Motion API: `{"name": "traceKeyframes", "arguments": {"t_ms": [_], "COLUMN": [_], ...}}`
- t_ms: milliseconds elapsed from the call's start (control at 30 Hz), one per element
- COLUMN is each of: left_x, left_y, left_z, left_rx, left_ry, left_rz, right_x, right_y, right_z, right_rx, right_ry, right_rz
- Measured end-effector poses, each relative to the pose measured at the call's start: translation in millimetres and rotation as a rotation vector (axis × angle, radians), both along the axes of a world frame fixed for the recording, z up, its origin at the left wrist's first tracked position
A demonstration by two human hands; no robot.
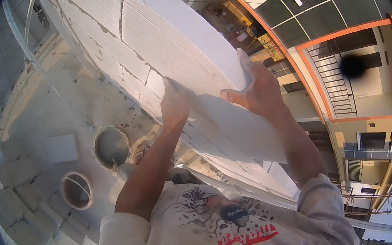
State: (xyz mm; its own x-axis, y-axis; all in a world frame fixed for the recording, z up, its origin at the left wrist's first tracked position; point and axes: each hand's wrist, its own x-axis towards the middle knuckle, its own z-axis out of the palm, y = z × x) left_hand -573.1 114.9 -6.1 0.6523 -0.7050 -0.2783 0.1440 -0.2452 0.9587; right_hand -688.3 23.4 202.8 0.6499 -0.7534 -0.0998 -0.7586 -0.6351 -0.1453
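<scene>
A wall of large white lightweight blocks (107, 39) runs from the upper left down toward my chest, with rough grey joints and a flat, pale top. A white block (244, 125) lies along it in front of me, partly in shadow. My right hand (256, 92) grips the upper edge of this block, thumb on the near face and fingers over the top. Lower on the face, my left hand (174, 105) is closed with its fingers bent against the block near a joint. Its fingertips are partly hidden, and no tool shows in either hand.
Below on the left stand a round tub of grey mortar (112, 146) and a smaller round bucket (77, 190). Stacked blocks (32, 213) fill the lower left, with a single flat block (61, 148) nearby. Beyond the wall rise buildings with balconies (351, 74).
</scene>
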Motion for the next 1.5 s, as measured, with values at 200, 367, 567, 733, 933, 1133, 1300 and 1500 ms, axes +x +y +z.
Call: {"name": "traceKeyframes", "arguments": {"t_ms": [200, 367, 567, 733, 933, 1133, 1300, 1500], "left_x": [-1, -3, -6, -6, 0, -4, -6, -4], "left_y": [-3, -2, -8, -10, -11, -12, -13, -12], "left_z": [5, 24, 10, -1, 3, -14, -23, -9], "left_rx": [-0.002, 0.060, -0.049, -0.236, -0.155, -0.004, -0.028, -0.113], "left_ry": [-0.031, -0.046, 0.057, 0.317, 0.303, 0.032, 0.023, 0.133], "left_rz": [0.025, -0.011, 0.088, 0.115, 0.094, 0.094, 0.094, 0.123], "right_x": [2, -3, -9, -9, -6, -10, -12, -13], "right_y": [0, -5, -6, -6, -3, -6, -7, -6], "right_z": [-3, -10, -17, -16, -12, -13, -15, -14], "right_rx": [-0.026, -0.080, -0.161, -0.119, -0.101, -0.113, -0.122, -0.160], "right_ry": [0.015, 0.014, -0.032, -0.018, -0.057, -0.089, -0.134, -0.139], "right_rz": [-0.010, 0.052, 0.115, 0.081, 0.092, 0.127, 0.162, 0.160]}}
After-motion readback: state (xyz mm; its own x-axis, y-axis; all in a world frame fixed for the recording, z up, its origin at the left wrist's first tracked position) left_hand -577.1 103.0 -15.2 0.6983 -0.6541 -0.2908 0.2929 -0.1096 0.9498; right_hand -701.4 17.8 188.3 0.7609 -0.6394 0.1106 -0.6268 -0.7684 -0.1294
